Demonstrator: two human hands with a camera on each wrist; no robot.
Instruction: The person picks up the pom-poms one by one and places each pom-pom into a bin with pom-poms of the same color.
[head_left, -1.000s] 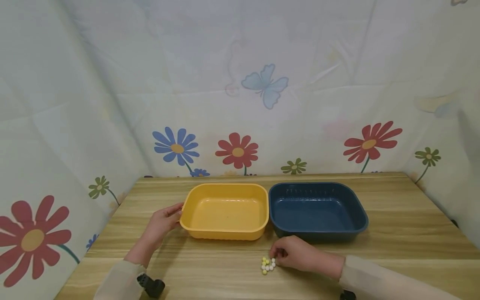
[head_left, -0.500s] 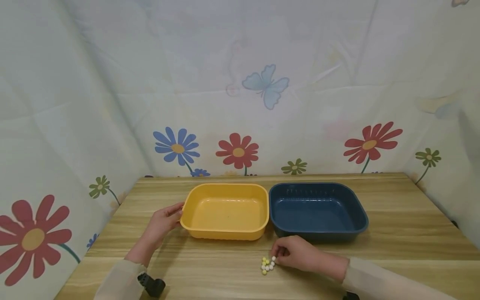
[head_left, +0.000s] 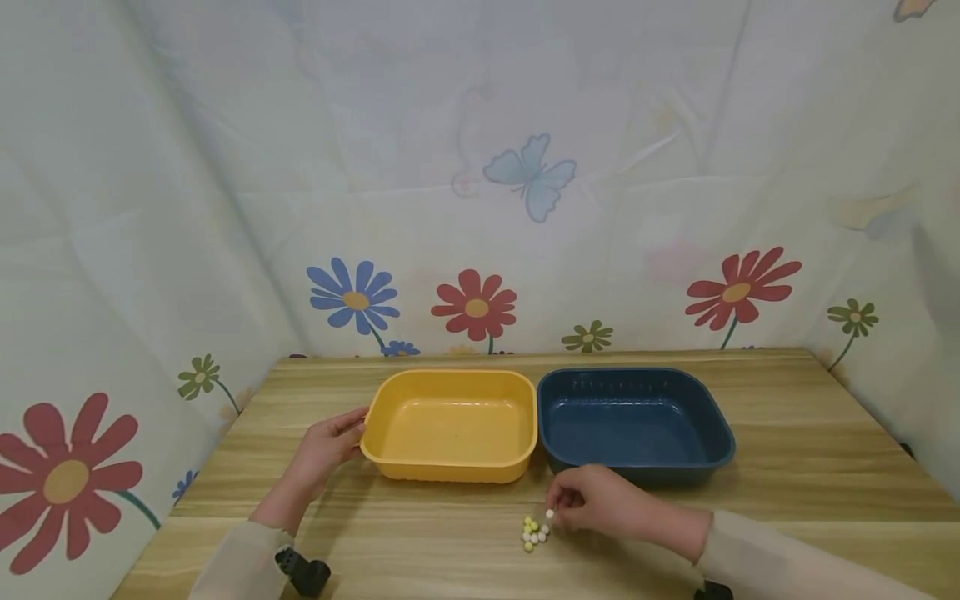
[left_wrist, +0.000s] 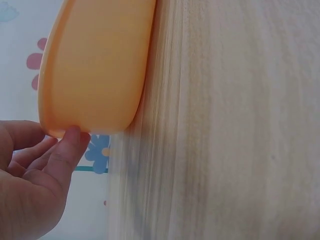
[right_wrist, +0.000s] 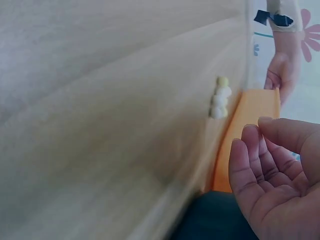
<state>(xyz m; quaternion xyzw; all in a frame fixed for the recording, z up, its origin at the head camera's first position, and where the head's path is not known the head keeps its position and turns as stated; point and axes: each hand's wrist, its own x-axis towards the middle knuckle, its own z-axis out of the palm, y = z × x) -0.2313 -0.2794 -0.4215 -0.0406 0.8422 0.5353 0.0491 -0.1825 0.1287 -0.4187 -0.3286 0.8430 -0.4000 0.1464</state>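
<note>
Since the frame half a second ago, we see the right hand [head_left: 592,500] raised slightly, and one white ball [head_left: 551,514] has come up with it, clear of its neighbours. We record thumb and index finger pinching that ball at their tips; its contact is hidden from us in the right wrist view. Remaining yellow and white balls [head_left: 535,537] lie clustered on the table [head_left: 420,533], just left of and below the pinching fingertips, well apart from the left hand [head_left: 324,446]. We note the left hand's fingers loosely extended, tips resting against the left end of the yellow bin [head_left: 450,463]. Blue bin [head_left: 637,467]: directly beside it, behind the right hand.
</note>
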